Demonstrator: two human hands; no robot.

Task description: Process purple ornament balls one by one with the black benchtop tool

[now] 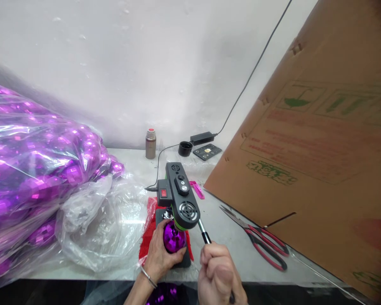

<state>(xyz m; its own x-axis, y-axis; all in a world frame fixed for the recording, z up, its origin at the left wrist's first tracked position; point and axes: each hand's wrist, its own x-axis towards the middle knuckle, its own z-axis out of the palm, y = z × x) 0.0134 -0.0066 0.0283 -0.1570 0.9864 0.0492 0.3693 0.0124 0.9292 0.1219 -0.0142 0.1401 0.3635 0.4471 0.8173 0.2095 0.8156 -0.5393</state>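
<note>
A shiny purple faceted ball (174, 237) sits under the front end of a black press-like machine (181, 190). My left hand (161, 248) wraps round the ball from the left, thumb along its near side. My right hand (219, 271) is closed round the black-gripped lever (205, 236) that comes out of the machine's right side. A red switch box is fixed to the machine's left side. Beneath the machine lies a red cloth (148, 231), partly covered by its dark base. Another purple ball (163, 294) shows below the table edge.
Clear plastic bags of purple balls (51, 169) fill the left. A large cardboard box (305, 127) leans on the right, with red-handled scissors (266, 245) before it. Behind stand a flask (150, 144), a black cup (185, 148), a power adapter (203, 138) and a dark phone-like slab (207, 151).
</note>
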